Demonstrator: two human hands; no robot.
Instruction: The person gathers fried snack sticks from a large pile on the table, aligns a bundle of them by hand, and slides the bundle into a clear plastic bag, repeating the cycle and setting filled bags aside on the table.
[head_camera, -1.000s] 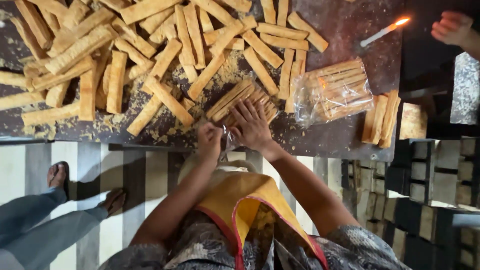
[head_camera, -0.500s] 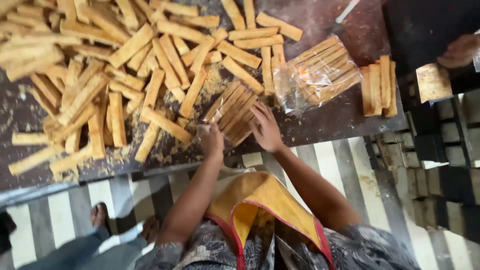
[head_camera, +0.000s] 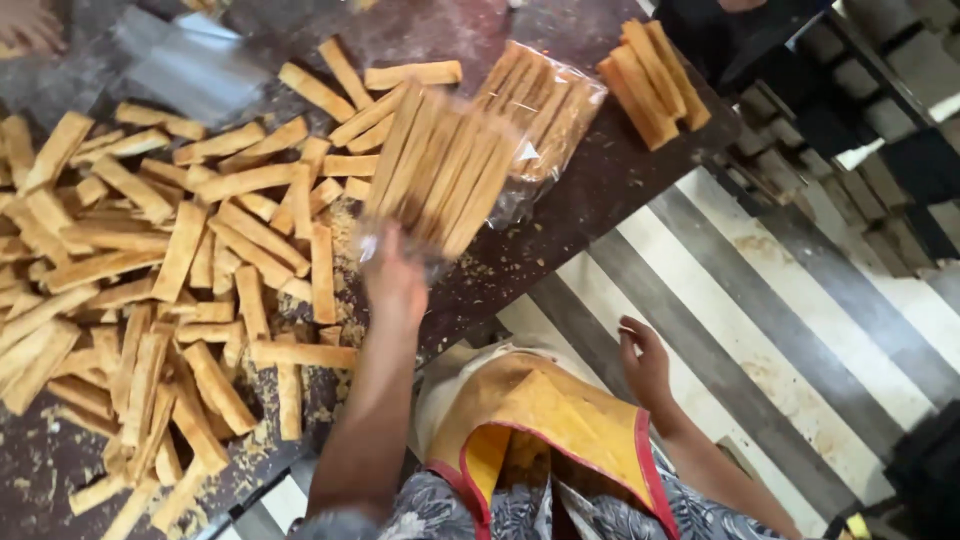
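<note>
Your left hand is gripping a clear bag of biscuit sticks, lifting it over the dark table, just near a second filled bag. Your right hand is hanging loosely open, holding nothing, off the table's near edge; loose sticks are lying piled at left.

Loose pastry sticks heaped on dark table | stacked sticks far edge | striped floor | possibly plastic sheet, blurred

Two clear bags of sticks, one bare stack, and loose sticks beyond counting.
</note>
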